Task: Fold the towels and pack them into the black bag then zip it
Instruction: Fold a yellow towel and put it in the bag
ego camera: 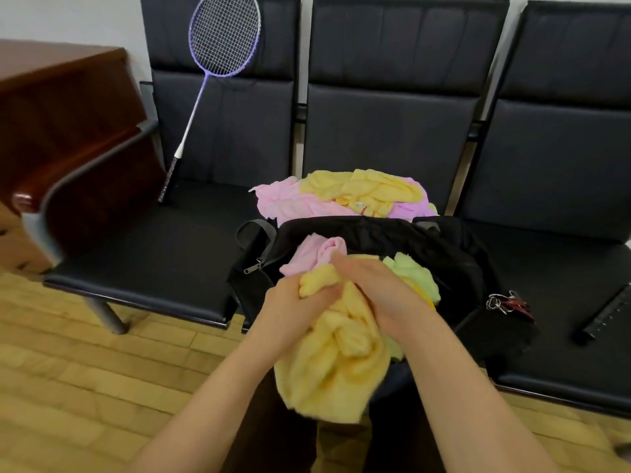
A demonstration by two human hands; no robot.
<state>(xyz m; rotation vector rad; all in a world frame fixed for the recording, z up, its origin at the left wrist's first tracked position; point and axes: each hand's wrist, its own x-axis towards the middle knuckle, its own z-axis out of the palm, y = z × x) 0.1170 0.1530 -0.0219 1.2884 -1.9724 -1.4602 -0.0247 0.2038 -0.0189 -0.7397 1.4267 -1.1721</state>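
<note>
A person's two bare forearms reach forward from the near edge toward a row of three black padded seats. The left hand [293,302] and right hand [379,291] meet in the middle, both gripping one crumpled yellow towel [336,363]; the left fingers are curled around a bunched fold at its top, the right fingers wrapped over the cloth from the right. The towel hangs down toward the person's lap.

Just behind the hands, an open black bag [426,247] sits on the front of the middle seat [389,131]. Two towels show in its mouth: a pink towel [316,252] to the left and a light green towel [415,273] to the right. A zipper pull [252,267] hangs at the bag's left end, and a cluster of metal clips [505,302] lies at its right end.

Farther back on the same seat is a loose pile of towels [345,196], pink and yellow; their exact number cannot be told.

One purple badminton racket [215,73] leans upright against the left seat. A reddish wooden cabinet [58,107] stands at far left. The floor [68,387] is light wood.
</note>
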